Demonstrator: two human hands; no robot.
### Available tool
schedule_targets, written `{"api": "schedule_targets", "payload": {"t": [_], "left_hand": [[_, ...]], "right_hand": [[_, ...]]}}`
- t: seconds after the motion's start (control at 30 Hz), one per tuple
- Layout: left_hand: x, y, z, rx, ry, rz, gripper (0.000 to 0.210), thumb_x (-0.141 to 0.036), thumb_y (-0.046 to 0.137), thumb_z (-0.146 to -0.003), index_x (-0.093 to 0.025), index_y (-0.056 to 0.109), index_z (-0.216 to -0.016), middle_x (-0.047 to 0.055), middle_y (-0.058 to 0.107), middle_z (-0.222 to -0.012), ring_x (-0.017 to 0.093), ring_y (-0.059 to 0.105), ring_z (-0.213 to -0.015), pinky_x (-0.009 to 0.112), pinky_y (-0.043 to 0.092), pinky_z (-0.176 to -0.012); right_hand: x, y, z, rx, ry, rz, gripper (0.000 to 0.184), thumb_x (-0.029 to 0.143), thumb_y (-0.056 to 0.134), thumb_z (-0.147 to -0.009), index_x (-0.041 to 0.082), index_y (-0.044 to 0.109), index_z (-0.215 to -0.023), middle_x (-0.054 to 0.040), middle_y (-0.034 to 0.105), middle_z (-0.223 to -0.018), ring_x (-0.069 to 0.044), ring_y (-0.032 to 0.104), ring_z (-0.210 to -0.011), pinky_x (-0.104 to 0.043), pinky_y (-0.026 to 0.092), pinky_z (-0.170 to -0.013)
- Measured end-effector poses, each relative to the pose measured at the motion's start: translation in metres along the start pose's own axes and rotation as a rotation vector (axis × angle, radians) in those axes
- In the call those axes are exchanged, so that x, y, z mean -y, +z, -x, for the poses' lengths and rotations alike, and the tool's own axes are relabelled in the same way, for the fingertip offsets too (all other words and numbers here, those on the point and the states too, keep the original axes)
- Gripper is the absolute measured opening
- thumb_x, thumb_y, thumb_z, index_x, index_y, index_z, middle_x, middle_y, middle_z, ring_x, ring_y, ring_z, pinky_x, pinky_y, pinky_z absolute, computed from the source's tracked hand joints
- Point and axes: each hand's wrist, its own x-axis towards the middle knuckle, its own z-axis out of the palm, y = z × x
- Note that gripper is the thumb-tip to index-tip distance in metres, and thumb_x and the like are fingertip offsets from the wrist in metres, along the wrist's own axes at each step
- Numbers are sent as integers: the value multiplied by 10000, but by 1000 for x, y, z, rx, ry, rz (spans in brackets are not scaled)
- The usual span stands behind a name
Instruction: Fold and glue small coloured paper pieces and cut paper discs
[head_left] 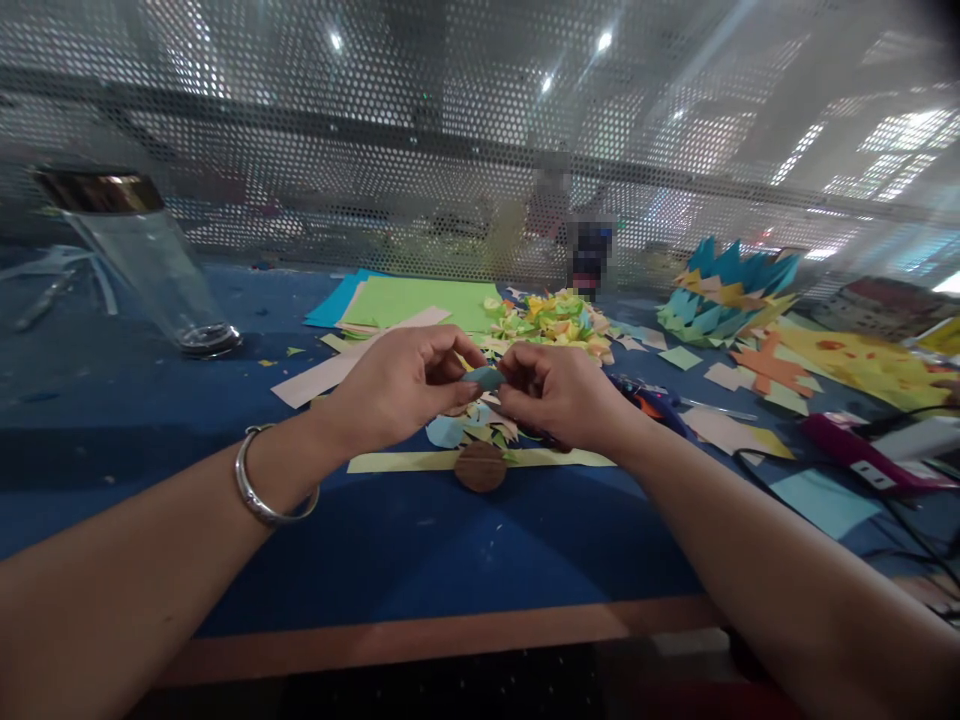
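Between my two hands is a small piece of light blue paper [486, 378]. The fingertips of my left hand [401, 385] pinch its left side, and my right hand [559, 395] grips its right side. Below them lie paper scraps [448, 431] in blue, cream and pink. A long pale yellow paper strip [405, 461] runs across the blue table, with a round brown wooden disc [481, 467] at its middle. Just behind my hands is a heap of green, yellow and orange paper pieces [559, 318].
A glass bottle [154, 260] with a shiny lid stands at left. Green paper sheets [427, 300] lie at the back. To the right are a zigzag paper crown [727, 290], an orange paper cutout [772, 362], a purple-and-white power strip [862, 460] and cables. A perforated metal screen [337, 180] closes the rear.
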Motion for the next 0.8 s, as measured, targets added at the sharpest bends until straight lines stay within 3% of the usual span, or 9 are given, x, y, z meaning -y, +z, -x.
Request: {"api": "schedule_targets", "payload": {"t": [0.2,0.43,0.63,0.8], "left_hand": [[7,-4,-3,81,-37,-16,127,-306,728,-836,-189,703,-879,24,731,-741,155,658,-676,265,488,-620],[2,-6,-1,158,-3,-250,183,-327,691,-853,-189,740,-962,23,724,-761,158,618,-681,268,422,-595],[-3,9,2,58,85,-350,173,-294,637,-871,-179,746,-803,0,662,-662,134,547,-607,262,339,-553],[4,2,2,119,48,-288,144,-313,679,-840,-209,777,-824,-20,639,-606,128,522,-550,258,305,-519]], "right_hand": [[1,-2,1,45,36,-14,109,237,626,-787,196,538,-736,50,514,-570,-99,447,-532,-265,335,-543],[-1,-1,0,93,40,43,98,204,631,-764,193,540,-730,45,533,-586,-97,462,-540,-269,330,-550],[-2,2,0,143,30,123,92,170,614,-732,196,528,-710,46,527,-600,-97,445,-553,-265,299,-543],[2,3,1,193,4,83,78,167,614,-737,195,545,-715,46,537,-609,-97,459,-548,-256,315,-538]]}}
